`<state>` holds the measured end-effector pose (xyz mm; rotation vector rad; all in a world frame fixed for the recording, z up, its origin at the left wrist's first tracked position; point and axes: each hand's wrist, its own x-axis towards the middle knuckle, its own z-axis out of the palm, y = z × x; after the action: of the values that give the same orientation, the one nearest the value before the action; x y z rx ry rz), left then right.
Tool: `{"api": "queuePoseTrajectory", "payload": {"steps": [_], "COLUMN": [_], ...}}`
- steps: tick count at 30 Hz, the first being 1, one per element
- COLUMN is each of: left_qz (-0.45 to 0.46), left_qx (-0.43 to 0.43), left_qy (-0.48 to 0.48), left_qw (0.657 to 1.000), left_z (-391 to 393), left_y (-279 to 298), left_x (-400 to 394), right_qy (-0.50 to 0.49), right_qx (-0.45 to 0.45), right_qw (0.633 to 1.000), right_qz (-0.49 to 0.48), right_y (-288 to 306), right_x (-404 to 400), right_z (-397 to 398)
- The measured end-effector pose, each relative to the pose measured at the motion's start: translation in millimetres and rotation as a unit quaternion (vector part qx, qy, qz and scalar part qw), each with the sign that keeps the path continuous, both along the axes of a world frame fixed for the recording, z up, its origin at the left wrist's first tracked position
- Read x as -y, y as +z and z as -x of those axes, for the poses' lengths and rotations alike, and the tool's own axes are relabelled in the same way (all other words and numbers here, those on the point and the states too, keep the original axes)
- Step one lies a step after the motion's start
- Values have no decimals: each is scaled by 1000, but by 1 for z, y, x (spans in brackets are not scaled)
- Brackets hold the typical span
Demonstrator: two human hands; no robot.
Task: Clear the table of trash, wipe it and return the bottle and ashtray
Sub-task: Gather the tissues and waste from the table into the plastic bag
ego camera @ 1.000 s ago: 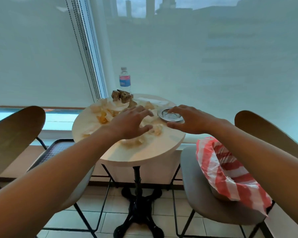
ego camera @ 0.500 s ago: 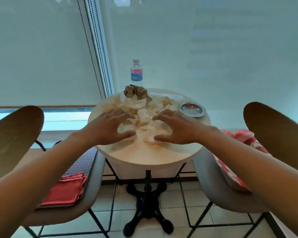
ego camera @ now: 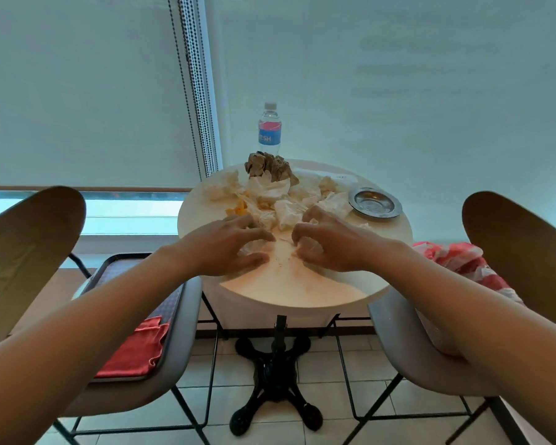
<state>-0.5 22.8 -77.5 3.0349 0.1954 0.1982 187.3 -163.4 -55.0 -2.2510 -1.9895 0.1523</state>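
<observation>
Two hands, left and right, each clutching crumpled napkins; one bottle, one ashtray

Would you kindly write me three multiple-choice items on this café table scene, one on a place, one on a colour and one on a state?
1. Where does the ashtray sit on the table?
A. at its right edge
B. at its middle
C. under the brown paper

2. What colour is the cloth on the tray?
A. blue
B. red
C. white

3. What are the left hand and right hand doing?
A. lifting the bottle
B. hanging at the sides
C. curling round crumpled napkins

Answers:
1 A, as the metal dish lies by the right rim, apart from the brown paper.
2 B, as red fabric lies on the dark tray on the left chair.
3 C, as white paper shows under the curled fingers of both, while the bottle stands untouched.
</observation>
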Motion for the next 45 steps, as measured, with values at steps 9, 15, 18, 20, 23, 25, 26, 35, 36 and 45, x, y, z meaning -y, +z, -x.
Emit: {"api": "queuePoseTrajectory", "payload": {"steps": [9, 15, 18, 20, 23, 25, 26, 35, 36, 45], "left_qz": [28, 34, 46, 45, 40, 41, 41, 0, 5, 58], "left_qx": [50, 92, 111, 116, 125, 144, 158, 179, 174, 79], "left_qy": [-27, -19, -12, -6, -1, -5, -9, 8, 8, 35], "left_qw": [998, 995, 993, 992, 991, 989, 987, 984, 985, 995], "left_z": [-11, -19, -22, -24, -25, -25, -24, -18, -18, -12], "left_y": [-3, 0, 7, 10, 13, 16, 19, 18, 17, 8], "left_x": [-3, -6, -4, -3, -1, 0, 2, -9, -10, -15], "right_qy": [21, 12, 15, 12, 2, 1, 3, 25, 27, 18], "right_qx": [-31, -50, -51, -49, -47, -41, -36, -26, -27, -38], "right_qw": [997, 993, 992, 990, 987, 986, 986, 982, 982, 987], "right_qz": [-71, -105, -117, -133, -152, -159, -161, -185, -187, -155], "right_y": [12, 18, 18, 19, 22, 23, 25, 30, 29, 28], "right_x": [-2, -5, -7, -8, -9, -8, -8, -3, -3, -1], "right_z": [-13, -25, -28, -28, -28, -29, -30, -28, -28, -24]}}
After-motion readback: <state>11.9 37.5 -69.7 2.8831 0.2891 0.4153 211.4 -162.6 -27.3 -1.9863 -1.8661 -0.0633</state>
